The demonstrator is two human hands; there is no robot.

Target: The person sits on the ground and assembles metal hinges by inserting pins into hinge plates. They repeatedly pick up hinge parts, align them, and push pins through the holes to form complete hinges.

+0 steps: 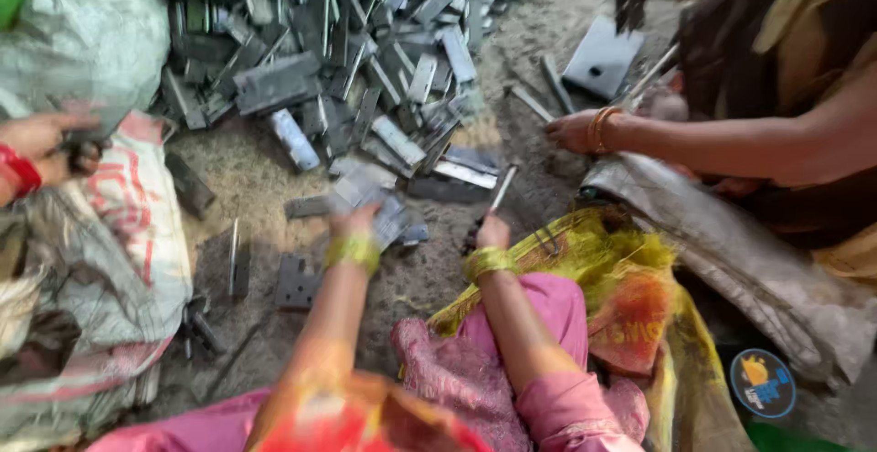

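Note:
The frame is motion-blurred. My left hand [353, 223], with yellow-green bangles at the wrist, reaches onto a small heap of flat grey metal plates [382, 203] on the dirt floor; its fingers are hidden, so its grip is unclear. My right hand [493, 233], also bangled, is closed around a thin metal strip [502, 187] that points up and away from it. A big pile of grey metal plates and bars [338, 50] lies just beyond both hands.
A co-worker's arm with bangles [639, 132] reaches in from the right near a square plate [600, 57]. Another person's hand [41, 141] rests on woven sacks [100, 233] at the left. A yellow sack [621, 278] and a grey sack [731, 251] lie at the right. Loose plates [297, 280] lie near my left arm.

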